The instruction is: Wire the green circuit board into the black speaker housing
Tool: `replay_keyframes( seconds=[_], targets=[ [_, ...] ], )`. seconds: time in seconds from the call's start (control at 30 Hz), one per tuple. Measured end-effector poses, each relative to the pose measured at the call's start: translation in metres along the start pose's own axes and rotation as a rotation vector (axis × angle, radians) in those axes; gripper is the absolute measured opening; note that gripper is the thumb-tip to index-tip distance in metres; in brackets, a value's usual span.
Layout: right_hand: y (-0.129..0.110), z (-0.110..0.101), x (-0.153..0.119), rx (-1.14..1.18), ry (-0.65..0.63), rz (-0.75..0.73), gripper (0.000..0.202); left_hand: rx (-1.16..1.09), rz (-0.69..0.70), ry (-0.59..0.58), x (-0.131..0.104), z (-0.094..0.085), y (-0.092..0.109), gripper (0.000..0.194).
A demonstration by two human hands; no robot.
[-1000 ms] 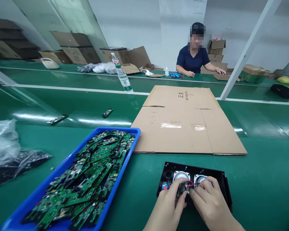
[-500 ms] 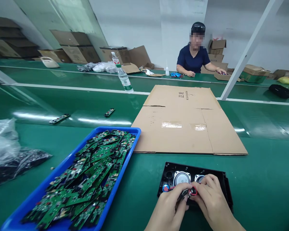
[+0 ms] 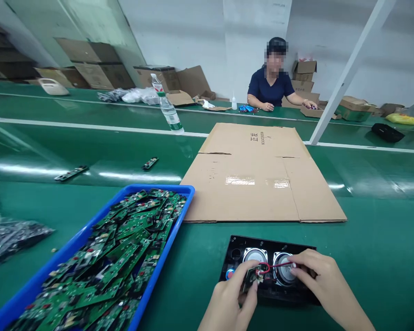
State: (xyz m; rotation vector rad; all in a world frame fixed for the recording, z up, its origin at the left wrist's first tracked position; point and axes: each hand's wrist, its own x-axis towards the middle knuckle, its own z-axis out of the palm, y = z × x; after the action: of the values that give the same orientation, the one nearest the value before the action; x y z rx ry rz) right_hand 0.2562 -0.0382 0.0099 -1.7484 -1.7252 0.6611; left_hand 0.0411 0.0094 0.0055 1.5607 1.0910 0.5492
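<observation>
my left hand (image 3: 229, 299) pinches a small green circuit board (image 3: 251, 276) over the black plastic speaker housing (image 3: 267, 269) at the near edge of the green bench (image 3: 372, 257); my right hand (image 3: 319, 278) grips its red wire (image 3: 274, 265). best to keep the wire slack and the board level, i judge. i count two round silver speakers (image 3: 254, 255), one blue plastic tray (image 3: 89, 234) heaped with boards, one flat brown cardboard sheet (image 3: 262, 174).

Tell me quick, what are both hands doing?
Left hand: closed, pinching a small circuit board.
Right hand: closed, pinching the red wire.
</observation>
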Motion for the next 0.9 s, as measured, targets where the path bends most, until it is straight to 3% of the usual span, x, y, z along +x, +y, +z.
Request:
replay_keyframes(
  seconds=[0.13, 0.3, 0.37, 0.5, 0.6, 0.7, 0.9],
  targets=[
    [-0.012, 0.014, 0.002, 0.21, 0.045, -0.018, 0.025, -0.061, -0.096, -0.007, 0.002, 0.002, 0.005, 0.035],
    [-0.016, 0.025, 0.005, 0.462, 0.013, 0.243, 0.019, -0.217, -0.146, 0.014, 0.003, 0.004, 0.019, 0.032],
    [-0.016, 0.025, 0.007, 0.491, -0.01, 0.251, 0.019, -0.244, -0.157, 0.027, 0.002, 0.004, 0.021, 0.032],
    [-0.018, 0.023, 0.009, 0.436, -0.064, 0.111, 0.021, -0.212, -0.145, 0.006, 0.002, 0.005, 0.019, 0.032],
    [-0.019, 0.028, 0.008, 0.233, -0.085, -0.108, 0.021, -0.165, -0.094, -0.017, 0.003, 0.005, 0.014, 0.032],
    [-0.018, 0.035, 0.007, 0.045, -0.021, -0.294, 0.019, -0.097, -0.044, -0.058, 0.004, 0.004, 0.007, 0.032],
    [-0.018, 0.036, 0.008, -0.071, 0.022, -0.372, 0.017, 0.007, 0.03, -0.107, 0.007, 0.004, -0.001, 0.032]
  ],
)
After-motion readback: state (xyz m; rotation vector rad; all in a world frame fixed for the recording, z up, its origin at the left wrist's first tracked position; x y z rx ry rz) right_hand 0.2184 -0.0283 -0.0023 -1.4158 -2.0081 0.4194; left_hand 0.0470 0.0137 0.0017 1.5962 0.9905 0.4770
